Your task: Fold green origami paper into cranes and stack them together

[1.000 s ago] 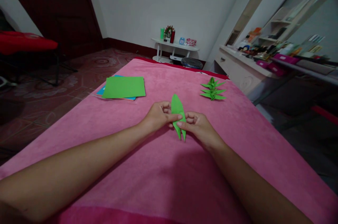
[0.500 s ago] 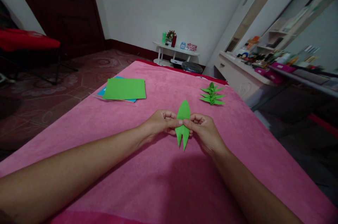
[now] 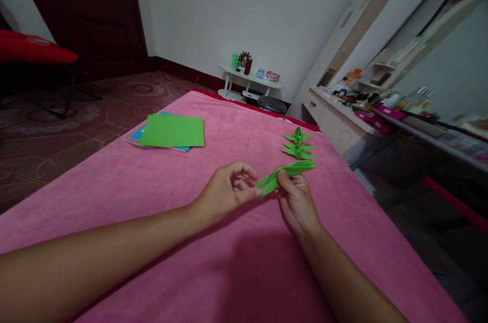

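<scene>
Folded green paper: the narrow piece [image 3: 292,168] is being held above the pink cover [image 3: 171,272], between the two hands; it is slanting, with its far end pointing right and its near end pointing left.
Right hand: the right hand [image 3: 299,202] is gripping the folded piece near its middle, the thumb pressing on the front side.
Left hand: the left hand [image 3: 225,190] is touching the left end with the thumb tip, its fingers curling loosely; whether they are pinching the paper from behind cannot be told.
Spiky green folds: a row of pointed pieces [image 3: 299,146] is lying on the cover, just beyond the held paper.
Sheet stack: a green sheet [image 3: 173,130] is lying on top, a blue sheet [image 3: 138,133] showing from beneath it, to the left beyond the left hand.
White side table: the table [image 3: 249,76] is standing by the wall, carrying a green cup [image 3: 234,60], a red cylinder [image 3: 248,66] and a blue clock [image 3: 260,73].
Lettering: any print on the dresser [image 3: 335,115] goods is showing too small to read.
</scene>
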Available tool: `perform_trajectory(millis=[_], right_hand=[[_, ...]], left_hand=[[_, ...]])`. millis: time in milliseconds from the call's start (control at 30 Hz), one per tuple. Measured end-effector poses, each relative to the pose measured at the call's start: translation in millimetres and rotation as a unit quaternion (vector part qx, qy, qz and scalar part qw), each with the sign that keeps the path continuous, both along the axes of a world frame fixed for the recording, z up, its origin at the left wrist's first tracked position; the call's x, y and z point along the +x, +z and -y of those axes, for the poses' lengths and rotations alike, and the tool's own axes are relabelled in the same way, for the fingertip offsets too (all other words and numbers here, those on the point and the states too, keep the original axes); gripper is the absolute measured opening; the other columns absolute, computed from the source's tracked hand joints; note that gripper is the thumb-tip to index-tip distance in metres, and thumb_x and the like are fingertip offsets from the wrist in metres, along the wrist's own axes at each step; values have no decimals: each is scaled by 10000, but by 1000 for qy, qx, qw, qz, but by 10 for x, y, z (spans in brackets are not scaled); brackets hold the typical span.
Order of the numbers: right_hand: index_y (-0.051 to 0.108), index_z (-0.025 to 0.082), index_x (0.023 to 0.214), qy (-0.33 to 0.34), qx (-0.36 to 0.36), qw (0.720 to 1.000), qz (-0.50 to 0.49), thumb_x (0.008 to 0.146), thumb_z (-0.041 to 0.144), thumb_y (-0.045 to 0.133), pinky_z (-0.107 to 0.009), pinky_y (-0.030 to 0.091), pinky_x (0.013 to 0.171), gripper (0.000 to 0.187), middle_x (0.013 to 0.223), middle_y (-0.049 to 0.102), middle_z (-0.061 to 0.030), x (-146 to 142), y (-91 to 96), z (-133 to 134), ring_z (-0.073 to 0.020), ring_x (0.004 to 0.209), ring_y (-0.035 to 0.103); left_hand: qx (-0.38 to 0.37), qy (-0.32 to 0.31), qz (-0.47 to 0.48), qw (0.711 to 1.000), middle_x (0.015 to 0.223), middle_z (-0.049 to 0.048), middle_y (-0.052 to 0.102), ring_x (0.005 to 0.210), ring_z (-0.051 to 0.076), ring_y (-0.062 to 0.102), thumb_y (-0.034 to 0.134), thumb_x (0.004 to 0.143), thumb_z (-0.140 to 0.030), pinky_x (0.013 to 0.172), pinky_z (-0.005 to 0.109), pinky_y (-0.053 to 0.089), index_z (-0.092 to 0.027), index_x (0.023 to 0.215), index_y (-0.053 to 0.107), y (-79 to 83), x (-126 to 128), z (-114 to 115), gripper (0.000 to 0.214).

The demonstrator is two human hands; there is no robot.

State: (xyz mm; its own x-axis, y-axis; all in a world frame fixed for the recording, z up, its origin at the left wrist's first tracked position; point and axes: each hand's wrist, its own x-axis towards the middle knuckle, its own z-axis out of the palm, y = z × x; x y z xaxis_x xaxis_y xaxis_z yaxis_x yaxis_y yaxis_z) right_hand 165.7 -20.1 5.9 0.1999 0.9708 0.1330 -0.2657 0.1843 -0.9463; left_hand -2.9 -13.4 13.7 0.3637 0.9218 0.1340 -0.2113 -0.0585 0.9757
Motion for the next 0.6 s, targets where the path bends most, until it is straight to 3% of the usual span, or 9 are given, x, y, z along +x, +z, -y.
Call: perform_trajectory(millis=[233, 500, 600], right_hand=[[637, 208, 707, -31, 50, 998, -13, 645, 334, 780, -240, 402, 545, 200, 675, 567, 26, 8, 11, 6, -107, 580, 472], [649, 210, 724, -26, 34, 999, -20, 657, 349, 769, -242, 395, 540, 196, 666, 572, 24, -58, -1, 28, -107, 567, 473], [654, 204, 713, -25, 29, 998, -43, 655, 327, 774, -231, 391, 533, 182, 666, 576, 27, -73, -10, 29, -99, 566, 474]], left_hand=[[34, 48, -2, 998, 603, -2, 609, 521, 98, 549, 738, 669, -259, 496, 185, 419, -156, 753, 620, -5, 33, 113, 178], [63, 86, -22, 994, 672, 34, 639, 573, 106, 557, 710, 692, -221, 521, 192, 454, -141, 662, 683, 52, 7, 74, 89], [39, 82, -21, 996, 665, 45, 652, 578, 110, 564, 706, 688, -200, 517, 191, 460, -132, 652, 692, 62, 7, 60, 78]])
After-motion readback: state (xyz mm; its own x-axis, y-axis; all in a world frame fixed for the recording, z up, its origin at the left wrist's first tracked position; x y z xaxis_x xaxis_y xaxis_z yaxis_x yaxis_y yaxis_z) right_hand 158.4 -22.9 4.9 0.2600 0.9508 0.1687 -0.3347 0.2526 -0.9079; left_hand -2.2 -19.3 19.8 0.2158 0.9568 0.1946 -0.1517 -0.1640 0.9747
